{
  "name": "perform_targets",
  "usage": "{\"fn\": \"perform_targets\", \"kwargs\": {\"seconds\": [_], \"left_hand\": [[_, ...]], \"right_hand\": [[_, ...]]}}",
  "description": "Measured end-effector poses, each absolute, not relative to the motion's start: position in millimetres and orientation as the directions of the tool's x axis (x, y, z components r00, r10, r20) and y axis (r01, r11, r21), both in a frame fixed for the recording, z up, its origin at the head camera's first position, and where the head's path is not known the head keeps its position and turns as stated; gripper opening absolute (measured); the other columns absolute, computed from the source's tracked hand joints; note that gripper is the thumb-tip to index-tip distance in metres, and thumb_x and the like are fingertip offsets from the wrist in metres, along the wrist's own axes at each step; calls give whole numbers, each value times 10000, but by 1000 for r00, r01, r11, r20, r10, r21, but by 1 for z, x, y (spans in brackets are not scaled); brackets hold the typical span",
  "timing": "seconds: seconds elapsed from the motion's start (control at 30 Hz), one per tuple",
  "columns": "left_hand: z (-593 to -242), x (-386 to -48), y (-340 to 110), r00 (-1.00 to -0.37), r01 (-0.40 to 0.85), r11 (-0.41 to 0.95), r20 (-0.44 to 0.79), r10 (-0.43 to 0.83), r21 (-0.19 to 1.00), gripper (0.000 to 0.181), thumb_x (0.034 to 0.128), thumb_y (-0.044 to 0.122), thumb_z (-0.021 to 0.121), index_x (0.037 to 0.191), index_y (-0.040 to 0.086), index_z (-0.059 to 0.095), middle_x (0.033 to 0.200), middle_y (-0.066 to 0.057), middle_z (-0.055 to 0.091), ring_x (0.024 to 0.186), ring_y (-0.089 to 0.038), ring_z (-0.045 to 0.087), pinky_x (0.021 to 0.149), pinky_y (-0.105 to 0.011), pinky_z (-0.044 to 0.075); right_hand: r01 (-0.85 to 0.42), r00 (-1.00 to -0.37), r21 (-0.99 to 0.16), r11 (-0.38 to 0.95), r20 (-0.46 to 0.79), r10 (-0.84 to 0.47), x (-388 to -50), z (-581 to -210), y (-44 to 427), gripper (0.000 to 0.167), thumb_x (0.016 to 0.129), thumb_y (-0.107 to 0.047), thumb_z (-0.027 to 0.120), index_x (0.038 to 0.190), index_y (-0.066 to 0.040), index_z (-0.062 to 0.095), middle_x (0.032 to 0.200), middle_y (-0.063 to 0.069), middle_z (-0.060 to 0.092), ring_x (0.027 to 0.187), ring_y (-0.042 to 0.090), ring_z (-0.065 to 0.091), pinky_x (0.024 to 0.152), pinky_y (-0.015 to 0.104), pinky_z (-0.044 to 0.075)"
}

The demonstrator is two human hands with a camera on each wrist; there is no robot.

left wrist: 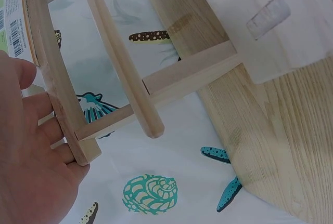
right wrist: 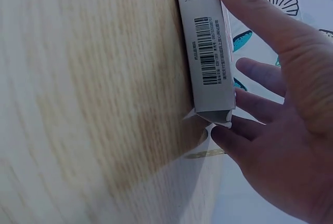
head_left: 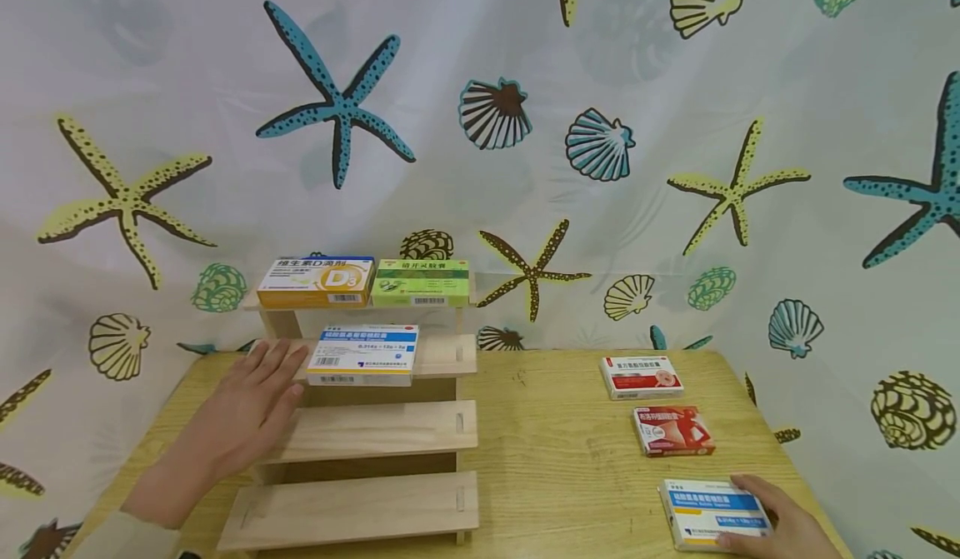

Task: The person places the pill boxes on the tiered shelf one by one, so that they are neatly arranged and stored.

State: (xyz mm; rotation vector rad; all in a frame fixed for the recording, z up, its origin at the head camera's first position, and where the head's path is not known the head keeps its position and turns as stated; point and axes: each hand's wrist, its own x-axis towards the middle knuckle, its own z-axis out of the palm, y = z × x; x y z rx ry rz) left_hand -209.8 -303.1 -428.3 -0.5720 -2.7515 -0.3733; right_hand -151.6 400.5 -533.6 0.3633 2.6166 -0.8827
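Note:
My left hand (head_left: 251, 405) rests on the left end of the second-highest shelf of a stepped wooden rack (head_left: 375, 430), fingers extended. A blue-and-white medicine box (head_left: 363, 351) stands on that shelf just right of the fingers. In the left wrist view, the left hand (left wrist: 39, 146) lies against the edge of a wooden board (left wrist: 60, 89), with part of the fingers hidden by it. At the table's front right, my right hand (head_left: 787, 526) grips another blue-and-white medicine box (head_left: 712, 513) between thumb and fingers. The right wrist view shows this box's barcoded side (right wrist: 208, 52) beside the right hand (right wrist: 291, 89).
The top shelf carries an orange-and-white vitamin D box (head_left: 317, 281) and a green box (head_left: 422, 282). Two red-and-white medicine boxes (head_left: 642, 376) (head_left: 673, 431) lie behind the right hand. A patterned curtain (head_left: 570, 234) hangs behind the wooden table (head_left: 547, 442).

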Motion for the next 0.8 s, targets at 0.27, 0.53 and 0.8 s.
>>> {"fn": "perform_targets", "kwargs": {"seconds": [0.27,0.53,0.8], "left_hand": [[-428,-208,-303,-871,421,889,353,341,180,545,1135,288,432,1585,-20,435,1616,-363,381,1491,-619,322,1339,-556,152],[-426,-208,-302,-876,417,892,341,342,175,553,1136,298,430,1584,-27,433,1618,-365,375,1498,-615,313,1348,-542,121],[-428,-209,-302,-872,419,893,349,344,167,553,1130,294,445,1578,-31,440,1611,-368,385,1489,-616,329,1353,-527,113]], "right_hand": [[270,-913,-478,836,-404,64,-151,-537,399,1257,709,-652,903,1632,-18,333,1673,368,183,1471,675,248,1140,788,329],[268,-912,-466,843,-404,67,-151,-537,397,1353,667,-693,901,1648,-1,274,1669,371,163,1481,666,235,1155,772,324],[246,-912,-478,843,-410,33,-151,-535,397,1297,711,-651,898,1647,-2,278,1667,377,164,1488,666,222,1155,775,321]]}}
